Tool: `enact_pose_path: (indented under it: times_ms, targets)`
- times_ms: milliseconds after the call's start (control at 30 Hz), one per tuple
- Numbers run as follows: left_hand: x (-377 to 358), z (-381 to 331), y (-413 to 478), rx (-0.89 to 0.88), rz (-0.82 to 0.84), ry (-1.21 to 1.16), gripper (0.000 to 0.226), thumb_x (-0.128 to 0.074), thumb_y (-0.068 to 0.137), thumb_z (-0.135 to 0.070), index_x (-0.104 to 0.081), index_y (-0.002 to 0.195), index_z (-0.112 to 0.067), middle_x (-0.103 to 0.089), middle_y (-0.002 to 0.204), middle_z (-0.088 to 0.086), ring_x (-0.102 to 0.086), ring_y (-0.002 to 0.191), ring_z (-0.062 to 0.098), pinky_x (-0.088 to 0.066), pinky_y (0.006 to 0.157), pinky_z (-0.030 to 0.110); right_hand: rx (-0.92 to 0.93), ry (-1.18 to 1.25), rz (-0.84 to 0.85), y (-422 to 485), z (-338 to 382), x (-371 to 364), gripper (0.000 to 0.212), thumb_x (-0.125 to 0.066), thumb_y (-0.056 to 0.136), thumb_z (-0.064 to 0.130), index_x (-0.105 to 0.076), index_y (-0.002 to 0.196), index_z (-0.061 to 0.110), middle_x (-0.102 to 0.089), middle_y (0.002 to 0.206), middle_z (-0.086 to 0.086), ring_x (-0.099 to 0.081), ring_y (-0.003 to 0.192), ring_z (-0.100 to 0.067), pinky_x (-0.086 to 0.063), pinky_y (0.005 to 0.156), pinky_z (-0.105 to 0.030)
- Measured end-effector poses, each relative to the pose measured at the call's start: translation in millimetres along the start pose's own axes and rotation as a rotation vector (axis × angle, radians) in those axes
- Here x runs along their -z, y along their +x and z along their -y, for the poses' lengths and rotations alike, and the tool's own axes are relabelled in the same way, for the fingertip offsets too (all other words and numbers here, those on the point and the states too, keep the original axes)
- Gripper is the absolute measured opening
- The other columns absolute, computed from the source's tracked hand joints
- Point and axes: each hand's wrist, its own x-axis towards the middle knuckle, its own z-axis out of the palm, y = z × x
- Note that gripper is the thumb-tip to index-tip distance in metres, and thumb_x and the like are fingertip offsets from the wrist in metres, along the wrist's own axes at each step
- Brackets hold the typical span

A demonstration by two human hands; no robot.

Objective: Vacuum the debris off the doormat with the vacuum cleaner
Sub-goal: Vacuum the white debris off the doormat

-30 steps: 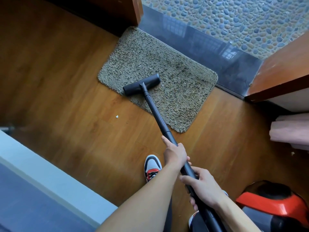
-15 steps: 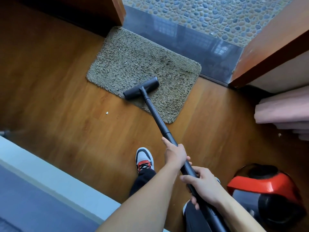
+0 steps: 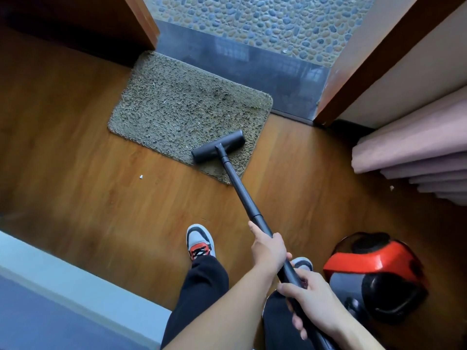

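Note:
A shaggy grey-brown doormat (image 3: 177, 109) lies on the wooden floor in front of a dark door sill. The black floor nozzle (image 3: 218, 146) of the vacuum rests on the mat's near right corner. Its black tube (image 3: 238, 188) runs back toward me. My left hand (image 3: 267, 248) grips the tube higher up, and my right hand (image 3: 312, 296) grips it lower, near my body. The red and black vacuum cleaner body (image 3: 376, 274) sits on the floor at my right. Small pale specks dot the mat.
A white scrap (image 3: 141, 176) lies on the wooden floor left of the mat. Pink curtain folds (image 3: 414, 152) hang at the right beside a wooden door frame (image 3: 374, 59). A pebble floor (image 3: 252, 18) lies beyond the sill. My shoe (image 3: 201, 242) stands below the mat.
The nozzle has slid from the mat's near edge around the middle to its near right corner. The view has shifted, so the mat now appears further left.

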Motion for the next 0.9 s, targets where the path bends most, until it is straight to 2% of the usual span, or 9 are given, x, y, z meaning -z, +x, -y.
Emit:
enact_pose_path:
  times_ms: [200,333,467,533,633,700,767,833,900]
  targets:
    - [-3.9,-11.4,6.9,0.002,0.013,0.009,0.076,-0.041,0.101,-0.023,0.010,0.156,-0.035,-0.063,0.106,0.010,-0.066,0.057,0.014,-0.064,0.071,0.040,0.005,0.015,-0.035,-0.8,10.3,3.2,0.012,-0.062,0.093,0.013,-0.054,0.091,0.004,-0.055,0.058,-0.017,-0.053,0.040,-0.028,-0.045,0.037,-0.028]
    - [10.9,-29.7,17.3,-0.033,0.048,-0.025,0.075,-0.042,0.100,-0.017,0.004,0.156,-0.035,-0.059,0.087,0.008,-0.058,0.046,0.015,-0.058,0.051,0.032,0.004,0.000,-0.073,7.8,27.6,-8.1,0.010,-0.061,0.092,0.016,-0.053,0.090,0.010,-0.056,0.052,-0.019,-0.052,0.040,-0.029,-0.046,0.038,-0.028]
    - [31.2,-47.9,32.6,-0.053,0.129,-0.033,0.071,-0.046,0.100,-0.021,-0.003,0.154,-0.037,-0.055,0.089,0.011,-0.058,0.047,0.015,-0.056,0.052,0.032,0.010,0.009,-0.152,19.7,49.4,-26.0,0.007,-0.060,0.092,0.018,-0.055,0.096,0.014,-0.056,0.045,-0.011,-0.055,0.040,-0.029,-0.048,0.040,-0.028]
    - [44.0,-60.8,45.4,-0.065,0.172,0.025,0.071,-0.051,0.097,-0.029,-0.006,0.151,-0.034,-0.057,0.091,0.013,-0.065,0.056,0.020,-0.060,0.060,0.038,0.019,0.007,-0.196,27.0,63.6,-32.9,0.007,-0.060,0.091,0.018,-0.055,0.096,0.015,-0.055,0.044,-0.006,-0.057,0.039,-0.027,-0.049,0.040,-0.029]
    - [66.7,-87.9,61.2,-0.136,0.182,0.311,0.081,-0.057,0.087,-0.048,-0.016,0.150,-0.018,-0.063,0.112,0.016,-0.070,0.090,0.032,-0.063,0.070,0.047,0.026,-0.039,-0.246,40.1,84.2,-32.3,0.015,-0.062,0.090,0.020,-0.056,0.102,0.013,-0.055,0.048,-0.006,-0.058,0.038,-0.024,-0.053,0.041,-0.033]
    - [81.4,-100.0,69.3,-0.277,0.195,0.581,0.081,-0.053,0.092,-0.051,-0.010,0.156,-0.023,-0.056,0.126,0.013,-0.063,0.106,0.032,-0.061,0.077,0.045,0.003,-0.078,-0.273,44.6,90.7,-22.7,0.019,-0.063,0.090,0.022,-0.056,0.106,0.015,-0.057,0.053,-0.007,-0.059,0.039,-0.024,-0.054,0.042,-0.035]
    - [97.6,-107.7,70.0,-0.548,0.187,0.942,0.078,-0.049,0.095,-0.051,-0.007,0.158,-0.035,-0.042,0.137,0.008,-0.050,0.122,0.027,-0.047,0.101,0.043,-0.024,-0.112,-0.265,42.7,93.9,-8.6,0.020,-0.064,0.091,0.024,-0.056,0.108,0.017,-0.060,0.057,-0.009,-0.062,0.043,-0.026,-0.057,0.045,-0.039]
    - [105.9,-114.5,61.8,-0.904,0.220,1.140,0.071,-0.055,0.093,-0.043,-0.021,0.156,-0.039,-0.034,0.145,0.002,-0.035,0.135,0.020,-0.035,0.112,0.039,-0.017,-0.156,-0.268,37.5,98.3,8.3,0.020,-0.065,0.092,0.024,-0.057,0.107,0.013,-0.061,0.063,-0.012,-0.063,0.043,-0.024,-0.059,0.047,-0.039]
    - [104.1,-121.0,54.7,-1.209,0.307,1.231,0.071,-0.061,0.086,-0.044,-0.036,0.151,-0.039,-0.036,0.149,-0.004,-0.033,0.139,0.016,-0.032,0.114,0.041,-0.007,-0.240,-0.307,33.8,104.2,24.7,0.020,-0.066,0.092,0.025,-0.058,0.104,0.012,-0.066,0.070,-0.013,-0.065,0.043,-0.021,-0.057,0.045,-0.034]
